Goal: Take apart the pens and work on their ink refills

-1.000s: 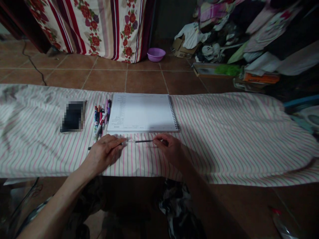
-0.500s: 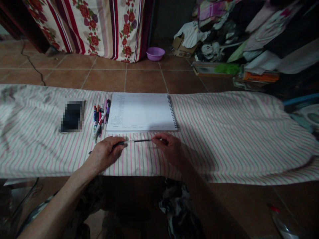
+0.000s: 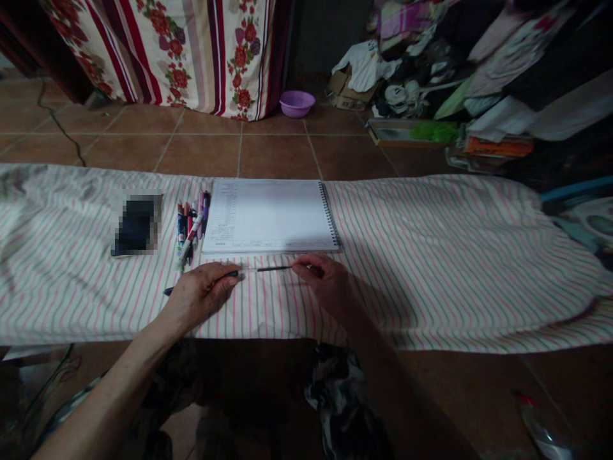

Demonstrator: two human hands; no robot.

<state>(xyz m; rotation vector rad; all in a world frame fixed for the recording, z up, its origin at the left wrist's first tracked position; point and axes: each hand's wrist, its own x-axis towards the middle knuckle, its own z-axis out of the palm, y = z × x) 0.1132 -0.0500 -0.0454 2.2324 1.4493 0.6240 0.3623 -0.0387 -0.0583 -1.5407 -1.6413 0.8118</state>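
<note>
My left hand (image 3: 204, 289) is closed around a black pen barrel (image 3: 231, 274), whose far end pokes out past the wrist side. In a pinch, my right hand (image 3: 323, 281) grips the end of a thin dark pen refill (image 3: 274, 268). A faint clear stretch lies between refill and barrel; whether the two touch I cannot tell. Just beyond both hands lies an open spiral notebook (image 3: 278, 214) with a mostly blank page. Several pens (image 3: 190, 227) lie in a bunch at its left side.
A phone-like dark object (image 3: 136, 223), blurred out, lies on the striped cloth (image 3: 421, 255) to the left. Past the cloth are a purple basin (image 3: 297, 103), a floral curtain (image 3: 191, 57) and a cardboard box (image 3: 347, 89) among piled clothes. A clear bottle (image 3: 543, 425) lies on the floor.
The barrel's rear end shows a little more behind my left hand, and the barrel tilts slightly more. My right hand has hardly moved; the whole view shifts slightly.
</note>
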